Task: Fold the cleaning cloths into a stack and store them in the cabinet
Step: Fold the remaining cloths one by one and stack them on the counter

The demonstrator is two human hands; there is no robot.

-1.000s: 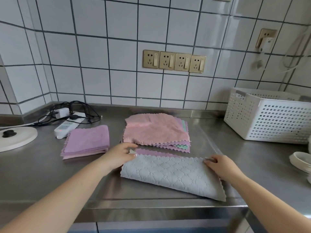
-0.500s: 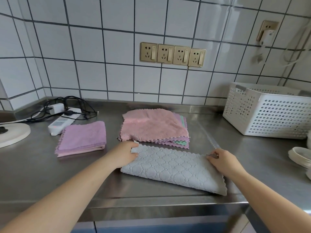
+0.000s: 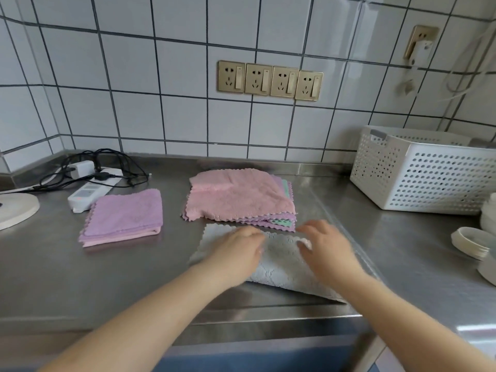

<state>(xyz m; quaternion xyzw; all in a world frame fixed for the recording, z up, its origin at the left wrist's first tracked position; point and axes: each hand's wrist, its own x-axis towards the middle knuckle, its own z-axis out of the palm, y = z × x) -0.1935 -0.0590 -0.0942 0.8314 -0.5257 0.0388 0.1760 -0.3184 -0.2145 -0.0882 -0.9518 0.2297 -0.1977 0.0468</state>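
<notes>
Grey quilted-pattern microfibre cloth [image 3: 279, 267] lies folded in half on steel counter [image 3: 134, 277], directly under both hands, long axis left to right, slightly skewed. Left hand [image 3: 236, 253] rests on cloth's left half; right hand [image 3: 330, 251] on right half, fingers curled, seemingly pinching far edge; motion blur, grip uncertain. Hands equally near. Likely next: second fold, end over end.
</notes>
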